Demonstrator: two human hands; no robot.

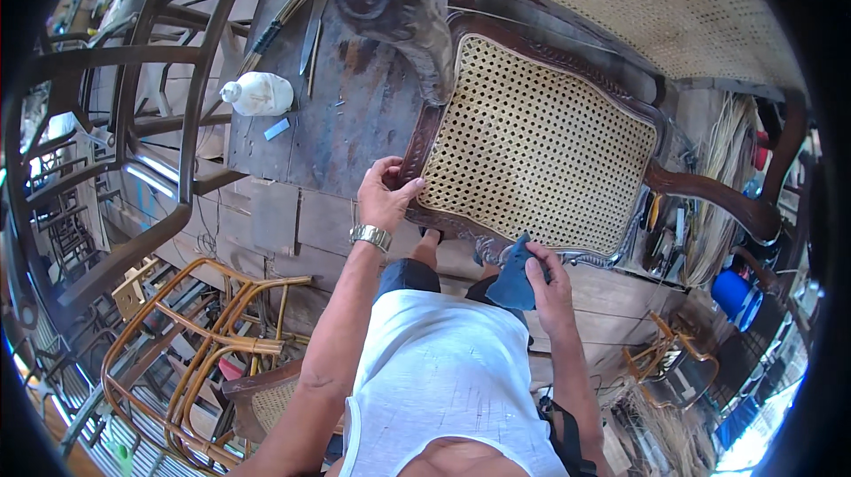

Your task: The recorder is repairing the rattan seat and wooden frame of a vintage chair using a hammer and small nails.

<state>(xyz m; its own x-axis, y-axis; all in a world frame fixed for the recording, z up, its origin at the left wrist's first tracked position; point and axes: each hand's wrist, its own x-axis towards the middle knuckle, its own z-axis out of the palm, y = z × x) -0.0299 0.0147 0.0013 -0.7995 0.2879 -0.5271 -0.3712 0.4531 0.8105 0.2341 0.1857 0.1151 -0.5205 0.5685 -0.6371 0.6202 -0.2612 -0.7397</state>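
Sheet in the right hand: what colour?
Dark slate blue; the sheet in the right hand shows best in the head view.

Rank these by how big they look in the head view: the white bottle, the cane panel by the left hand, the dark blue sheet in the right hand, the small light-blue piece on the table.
1. Cane panel
2. Dark blue sheet and white bottle: too alike to rank
3. Light-blue piece

Op, nothing legible for you in this view: no txt, labels, nos. or signs you can make out, FYI.
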